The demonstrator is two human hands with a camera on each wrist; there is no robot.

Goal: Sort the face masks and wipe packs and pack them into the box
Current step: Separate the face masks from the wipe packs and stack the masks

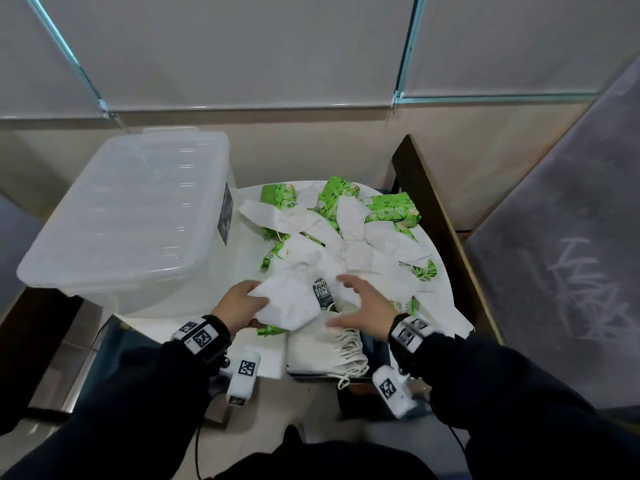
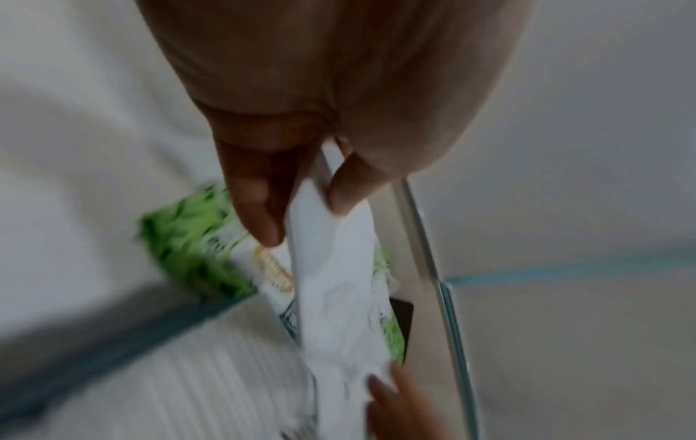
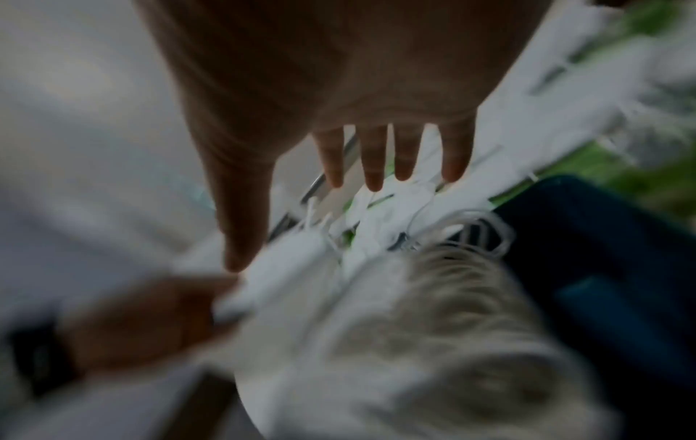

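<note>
White face masks (image 1: 377, 244) and green wipe packs (image 1: 391, 209) lie mixed in a heap on the white table (image 1: 249, 271). My left hand (image 1: 239, 303) pinches one white mask (image 1: 291, 303) between thumb and fingers; the left wrist view shows that mask (image 2: 335, 297) hanging from the pinch above a green pack (image 2: 196, 238). My right hand (image 1: 363, 303) hovers open with spread fingers (image 3: 373, 160) beside the held mask, over a neat stack of masks (image 1: 322, 344) at the table's near edge. The clear plastic box (image 1: 138, 216) stands to the left with its lid on.
A dark-framed board (image 1: 436, 216) leans along the table's right side. A grey panel (image 1: 571, 237) rises at the far right. Something blue (image 3: 602, 268) lies under the stack's right edge. The wall runs close behind the table.
</note>
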